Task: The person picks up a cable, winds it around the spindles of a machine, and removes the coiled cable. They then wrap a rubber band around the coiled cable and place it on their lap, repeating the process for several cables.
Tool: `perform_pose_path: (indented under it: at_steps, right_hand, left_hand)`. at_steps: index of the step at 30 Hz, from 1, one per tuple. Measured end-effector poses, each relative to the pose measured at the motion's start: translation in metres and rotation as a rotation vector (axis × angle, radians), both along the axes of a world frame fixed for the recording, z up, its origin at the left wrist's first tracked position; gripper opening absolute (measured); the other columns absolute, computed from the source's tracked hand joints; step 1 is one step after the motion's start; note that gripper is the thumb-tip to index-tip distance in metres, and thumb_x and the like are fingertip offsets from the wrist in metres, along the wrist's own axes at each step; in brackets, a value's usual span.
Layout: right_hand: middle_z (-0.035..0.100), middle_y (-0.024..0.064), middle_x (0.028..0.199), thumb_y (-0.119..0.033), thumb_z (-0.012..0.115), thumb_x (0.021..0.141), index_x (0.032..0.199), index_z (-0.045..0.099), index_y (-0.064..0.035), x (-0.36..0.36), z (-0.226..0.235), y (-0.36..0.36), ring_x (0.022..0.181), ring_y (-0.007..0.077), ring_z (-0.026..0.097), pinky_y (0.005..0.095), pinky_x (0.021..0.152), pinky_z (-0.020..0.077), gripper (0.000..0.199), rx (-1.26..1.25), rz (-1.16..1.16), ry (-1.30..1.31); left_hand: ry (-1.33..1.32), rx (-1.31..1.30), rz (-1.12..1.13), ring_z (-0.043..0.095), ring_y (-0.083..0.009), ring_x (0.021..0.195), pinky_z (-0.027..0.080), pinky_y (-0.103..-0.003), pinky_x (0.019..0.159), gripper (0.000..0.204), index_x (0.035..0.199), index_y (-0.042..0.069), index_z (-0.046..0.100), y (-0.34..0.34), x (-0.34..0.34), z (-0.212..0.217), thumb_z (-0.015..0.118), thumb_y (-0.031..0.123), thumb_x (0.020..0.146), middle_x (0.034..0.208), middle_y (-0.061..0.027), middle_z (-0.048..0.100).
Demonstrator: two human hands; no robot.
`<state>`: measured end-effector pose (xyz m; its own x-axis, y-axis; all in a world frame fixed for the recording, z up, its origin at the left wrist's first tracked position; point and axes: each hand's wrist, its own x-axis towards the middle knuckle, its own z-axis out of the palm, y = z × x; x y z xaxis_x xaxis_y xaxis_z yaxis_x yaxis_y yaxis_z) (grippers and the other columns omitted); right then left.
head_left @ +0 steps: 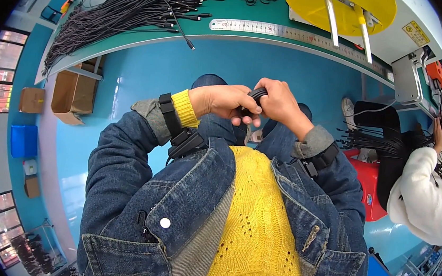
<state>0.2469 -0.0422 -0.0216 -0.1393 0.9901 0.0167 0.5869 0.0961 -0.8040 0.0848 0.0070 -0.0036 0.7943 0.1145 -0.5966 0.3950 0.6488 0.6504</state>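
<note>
Nearest is the yellow sweater [256, 210]. Beyond it, short of the worktop's [254, 13] near edge, a coiled black cable [257, 94] sits between bent arms: left hand [227, 102] loosely curled around it, right hand [283, 104] closed on its loops, probably keeping them gathered. Black cables [133, 2] heap toward the worktop's left edge.

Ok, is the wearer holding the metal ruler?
No, the metal ruler lies on the green benchtop, while the left hand and right hand hold a coiled black cable.
</note>
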Motion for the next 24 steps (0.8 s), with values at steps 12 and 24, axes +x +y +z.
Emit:
perform_pose_path:
  at_steps: [12, 24]
  right_hand:
    - [0.060, 0.0128, 0.067, -0.016, 0.061, 0.070, 0.089, 0.061, -0.0035, -0.026, 0.053, 0.073, 0.060, 0.0205, 0.059, 0.0322, 0.055, 0.0450, 0.023, -0.069, 0.585, -0.033]
    - [0.059, 0.0110, 0.072, -0.018, 0.060, 0.076, 0.080, 0.062, -0.0045, -0.019, 0.024, 0.235, 0.074, 0.0298, 0.057, 0.0403, 0.065, 0.0453, 0.015, 0.355, -0.320, -0.549]
  left_hand:
    - [-0.058, -0.096, 0.312, 0.038, -0.0060, 0.049, 0.027, -0.019, 0.039, 0.007, 0.083, 0.005, 0.047, 0.016, -0.054, -0.009, 0.051, 0.010, 0.079, 0.062, 0.0020, 0.039]
    - [-0.280, 0.001, 0.674, 0.042, -0.0079, 0.055, 0.032, -0.022, 0.046, 0.008, 0.088, 0.007, 0.047, 0.029, -0.087, 0.007, 0.049, 0.008, 0.080, 0.066, 0.0009, 0.041]
